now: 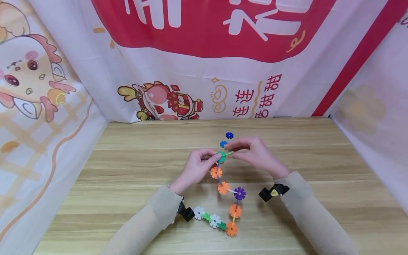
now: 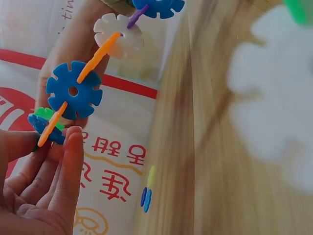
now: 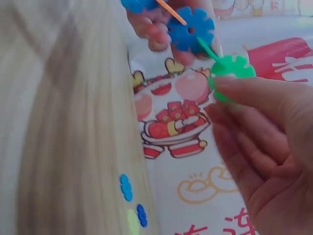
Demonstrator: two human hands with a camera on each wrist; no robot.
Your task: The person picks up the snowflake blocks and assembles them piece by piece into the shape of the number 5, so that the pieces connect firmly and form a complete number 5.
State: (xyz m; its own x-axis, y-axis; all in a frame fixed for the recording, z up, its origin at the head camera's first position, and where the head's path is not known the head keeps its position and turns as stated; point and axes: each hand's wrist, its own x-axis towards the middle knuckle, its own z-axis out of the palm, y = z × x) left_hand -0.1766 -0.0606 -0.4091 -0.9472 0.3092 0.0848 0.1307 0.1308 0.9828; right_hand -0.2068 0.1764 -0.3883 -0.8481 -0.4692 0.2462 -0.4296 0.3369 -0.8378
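A chain of notched plastic discs, the snowflake building kind, hangs and lies between and below my hands. In the head view my left hand [image 1: 197,165] pinches its upper end beside a green disc [image 1: 222,157]. Seen from the left wrist, the fingertips hold a small blue disc [image 2: 46,129], with a larger blue disc [image 2: 74,90] and a white disc [image 2: 117,36] linked on by orange pieces. My right hand [image 3: 274,142] pinches a bright green disc [image 3: 234,68] between thumb and fingers. That disc joins a blue disc [image 3: 191,29] on the left hand's side.
Beyond the hands, a dark blue disc [image 1: 229,135] and a lighter blue disc [image 1: 223,144] lie on the wooden table [image 1: 134,156]. The chain's lower part, with orange discs [image 1: 232,229] and white discs [image 1: 215,220], extends toward me. Printed cloth [image 1: 178,63] surrounds the table's back and sides.
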